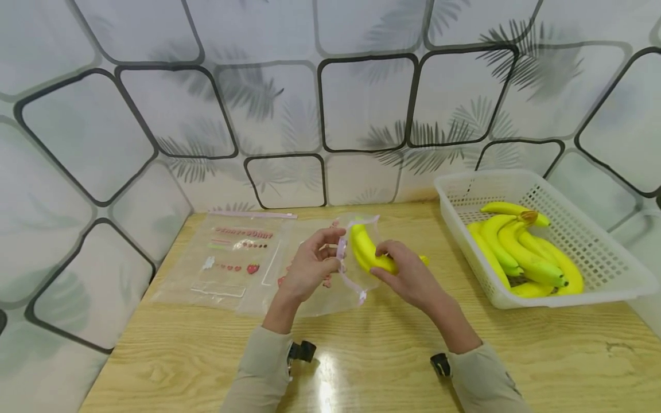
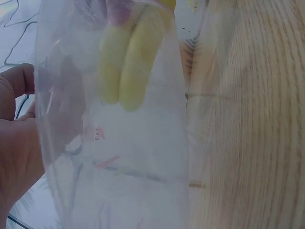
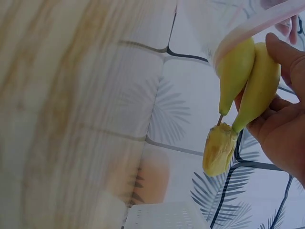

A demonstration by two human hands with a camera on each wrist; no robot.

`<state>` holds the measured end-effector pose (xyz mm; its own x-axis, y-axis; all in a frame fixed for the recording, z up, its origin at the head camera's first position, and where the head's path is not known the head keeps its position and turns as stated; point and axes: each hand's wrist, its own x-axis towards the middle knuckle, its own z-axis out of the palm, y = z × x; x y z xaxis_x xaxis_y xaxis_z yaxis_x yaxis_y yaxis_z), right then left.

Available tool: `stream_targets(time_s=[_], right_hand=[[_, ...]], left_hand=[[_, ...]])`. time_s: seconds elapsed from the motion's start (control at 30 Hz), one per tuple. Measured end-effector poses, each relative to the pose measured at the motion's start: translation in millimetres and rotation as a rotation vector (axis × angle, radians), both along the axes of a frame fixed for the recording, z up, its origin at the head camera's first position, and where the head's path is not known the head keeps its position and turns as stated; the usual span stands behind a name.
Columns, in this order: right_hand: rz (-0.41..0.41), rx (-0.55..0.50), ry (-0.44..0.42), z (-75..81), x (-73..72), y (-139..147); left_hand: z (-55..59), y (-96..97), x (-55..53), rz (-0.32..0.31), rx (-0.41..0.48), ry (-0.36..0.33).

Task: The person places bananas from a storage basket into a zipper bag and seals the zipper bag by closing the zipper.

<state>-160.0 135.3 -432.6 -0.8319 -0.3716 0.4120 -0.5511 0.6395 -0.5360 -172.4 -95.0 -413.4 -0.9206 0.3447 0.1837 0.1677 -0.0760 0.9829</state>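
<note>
My right hand [image 1: 410, 276] grips a small bunch of two yellow bananas [image 3: 262, 81], joined at a stubby stem that points away from the bag. Their tips are inside the mouth of a clear zip bag [image 2: 143, 200], showing through its film in the left wrist view. With fingers curled at the bag's pink zip edge, my left hand [image 1: 310, 267] holds that opening apart. In the right wrist view, the thumb lies along one banana and the pink strip crosses over both.
More clear bags with red printed pictures [image 1: 227, 258] lie flat on the wooden table [image 1: 382, 367] at the left. A white perforated basket [image 1: 614, 292] at the right holds several yellow bananas [image 1: 532, 258]. A patterned wall [image 1: 366, 109] rises behind the table.
</note>
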Motion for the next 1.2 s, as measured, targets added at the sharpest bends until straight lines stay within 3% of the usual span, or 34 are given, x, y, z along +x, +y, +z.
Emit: stream_targets(time_s=[0.2,0.43,0.73,0.93,1.2], right_hand=[[0.050,-0.030,-0.021,-1.7,-1.0,0.5],[0.103,-0.107,-0.145,0.2,2.2,0.0],[0.133,-0.017,-0.251,1.4,3.6,-0.6],[0.134,0.046,-0.206,-1.3,2.5,0.3],[0.073,0.183,-0.075,-3.5,0.4,2.7]], left_hand=[[0.4,0.6,0.3,0.004,0.009,-0.009],[-0.4,-0.6,-0.1,0.003,0.019,-0.018],[-1.6,-1.4,-0.4,-0.006,-0.005,0.002],[-3.1,-0.7,-1.3,0.008,-0.012,0.046],[-0.7,1.6,-0.1,0.063,-0.006,0.037]])
